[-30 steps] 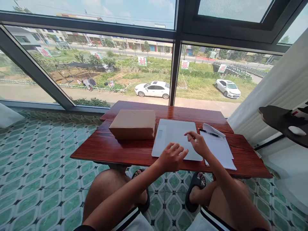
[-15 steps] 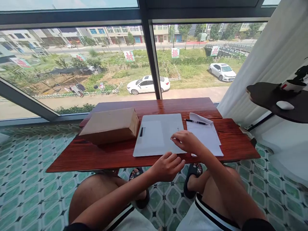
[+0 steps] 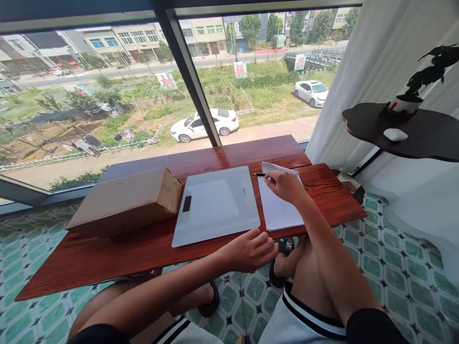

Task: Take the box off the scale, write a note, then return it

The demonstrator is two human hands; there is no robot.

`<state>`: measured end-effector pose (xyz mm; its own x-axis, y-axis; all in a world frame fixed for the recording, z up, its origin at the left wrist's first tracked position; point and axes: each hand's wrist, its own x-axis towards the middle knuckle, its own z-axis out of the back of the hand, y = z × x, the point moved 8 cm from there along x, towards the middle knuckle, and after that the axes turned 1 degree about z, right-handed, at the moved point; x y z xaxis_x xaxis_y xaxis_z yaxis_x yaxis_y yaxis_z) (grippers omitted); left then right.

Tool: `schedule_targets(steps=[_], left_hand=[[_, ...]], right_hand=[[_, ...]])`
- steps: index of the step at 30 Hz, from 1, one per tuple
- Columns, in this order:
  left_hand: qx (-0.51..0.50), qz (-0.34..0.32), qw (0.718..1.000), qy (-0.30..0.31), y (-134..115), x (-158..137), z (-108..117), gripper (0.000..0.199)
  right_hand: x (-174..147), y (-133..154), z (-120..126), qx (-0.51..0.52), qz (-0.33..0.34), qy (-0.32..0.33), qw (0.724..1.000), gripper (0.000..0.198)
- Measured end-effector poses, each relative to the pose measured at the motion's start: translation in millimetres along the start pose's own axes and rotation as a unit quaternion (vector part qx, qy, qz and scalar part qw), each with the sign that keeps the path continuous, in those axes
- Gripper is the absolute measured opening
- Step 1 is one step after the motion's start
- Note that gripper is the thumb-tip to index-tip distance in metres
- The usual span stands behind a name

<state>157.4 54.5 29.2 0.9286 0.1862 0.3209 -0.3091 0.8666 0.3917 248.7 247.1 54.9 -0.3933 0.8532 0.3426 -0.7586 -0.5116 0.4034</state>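
My right hand (image 3: 285, 185) is over the top of white paper sheets (image 3: 281, 210), its thumb and fingers closed at a black pen (image 3: 259, 174). Only one end of the pen shows to the left of my fingers; the rest is hidden beneath the hand. My left hand (image 3: 249, 251) hangs by the table's front edge with loosely bent fingers and nothing in it. Just beyond it lies a flat, pale digital scale (image 3: 211, 208) with a small dark display at its left side. The sheets lie to the right of the scale.
A closed brown cardboard box (image 3: 122, 198) stands left of the scale on the reddish wooden table (image 3: 265, 148). To the right, a dark shelf (image 3: 369, 126) carries a potted plant (image 3: 405, 103) and a white rounded object (image 3: 395, 134). A large window is behind the table.
My right hand has moved from above the scale to the pen on the papers. My left hand stays by the table edge. The view has turned to the right.
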Motion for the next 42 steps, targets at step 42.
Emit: schedule_targets(steps=[42], left_hand=[[-0.049,-0.035,0.998,-0.036,-14.2,55.7,-41.8,0.03]], right_hand=[[-0.3,-60.4,-21.3,-0.269,-0.109,0.035,0.956,0.015]])
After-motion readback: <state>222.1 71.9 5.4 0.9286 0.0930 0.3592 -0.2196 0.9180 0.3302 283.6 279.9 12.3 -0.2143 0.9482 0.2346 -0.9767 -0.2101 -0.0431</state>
